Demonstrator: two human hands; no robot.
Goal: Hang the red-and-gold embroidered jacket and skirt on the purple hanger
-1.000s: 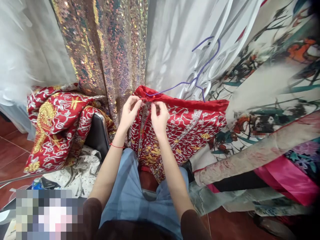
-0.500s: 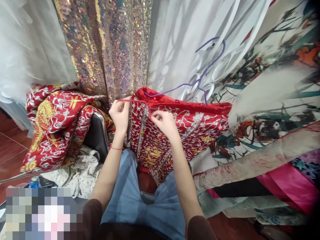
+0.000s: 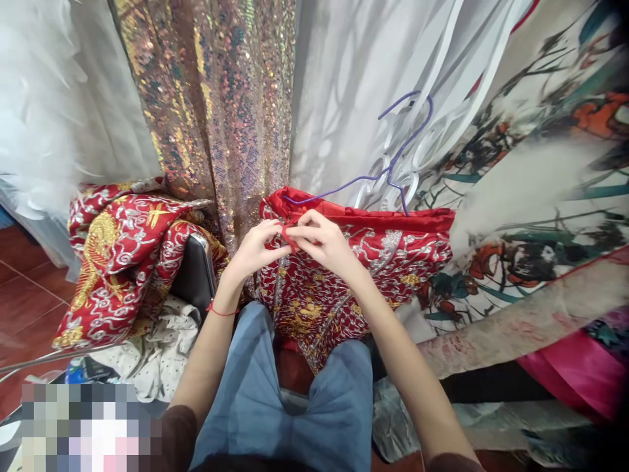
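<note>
While the red embroidered garment (image 3: 354, 262) hangs on the purple hanger (image 3: 388, 164), left hand (image 3: 255, 248) and right hand (image 3: 322, 242) pinch its red tie (image 3: 289, 237) closed; knotting seems underway, needing a snug pull next.

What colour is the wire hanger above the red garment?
Purple hanger, seen in the head view, hooked into the red embroidered garment.

We see a sequined curtain (image 3: 216, 118) hanging at the back, with white sheer fabric (image 3: 63, 111) to its left and a floral-printed cloth (image 3: 531, 170) far to its right. Below the curtain's left side lies red tiled floor (image 3: 24, 295) (partly covered).
</note>
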